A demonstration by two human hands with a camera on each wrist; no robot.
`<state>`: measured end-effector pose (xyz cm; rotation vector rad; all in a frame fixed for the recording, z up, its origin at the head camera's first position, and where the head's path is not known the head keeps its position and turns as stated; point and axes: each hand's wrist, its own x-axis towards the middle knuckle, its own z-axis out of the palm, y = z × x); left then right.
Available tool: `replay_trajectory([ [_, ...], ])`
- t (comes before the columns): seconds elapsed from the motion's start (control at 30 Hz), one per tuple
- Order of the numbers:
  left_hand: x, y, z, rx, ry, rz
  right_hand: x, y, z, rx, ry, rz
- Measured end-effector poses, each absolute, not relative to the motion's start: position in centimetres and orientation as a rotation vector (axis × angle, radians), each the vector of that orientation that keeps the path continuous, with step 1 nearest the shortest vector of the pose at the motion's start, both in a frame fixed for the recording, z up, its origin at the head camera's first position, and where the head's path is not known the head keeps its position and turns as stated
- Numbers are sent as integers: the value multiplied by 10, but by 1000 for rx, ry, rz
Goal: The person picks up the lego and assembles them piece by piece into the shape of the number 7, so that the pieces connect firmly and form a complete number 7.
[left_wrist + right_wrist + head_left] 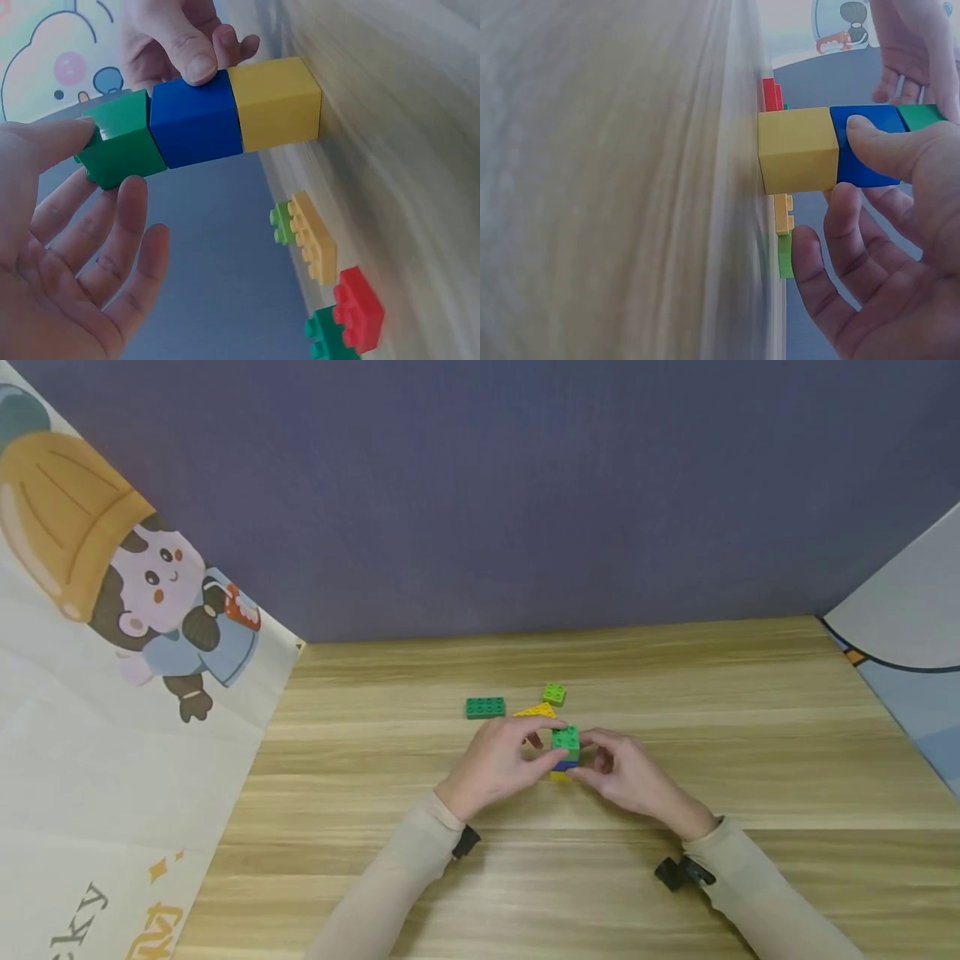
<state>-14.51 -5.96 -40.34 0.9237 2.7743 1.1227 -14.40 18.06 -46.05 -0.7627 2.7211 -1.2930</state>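
Observation:
A stack of three toy building bricks stands upright on the wooden table: a yellow brick [277,105] at the bottom, a blue brick [196,120] in the middle and a green brick [566,737] on top. From the left side, my left hand [498,764] pinches the green brick between thumb and fingers. My right hand [633,775] grips the blue brick from the other side, thumb on its near face. In the left wrist view the bricks sit flush, with hardly any gap between them.
Behind the stack lie a dark green brick [485,707], a yellow-orange brick [538,711], a lime green brick [554,694] and a red brick [360,309], which the left hand mostly hides from the head view. A dark blue-grey panel [525,510] rises along the table's far edge.

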Motion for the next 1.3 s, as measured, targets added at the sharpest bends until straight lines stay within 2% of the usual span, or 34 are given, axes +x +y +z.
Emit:
replay_trajectory([
  [0.17, -141, -56, -398, 1012, 2823, 988, -137, 181, -460, -777, 2729, -1306],
  [0.97, -126, -66, -401, 992, 2798, 1042, -112, 171, -455, -695, 2768, -1269],
  [1.3, -131, -62, -403, 983, 2820, 1046, -118, 173, -445, -783, 2757, -1543],
])
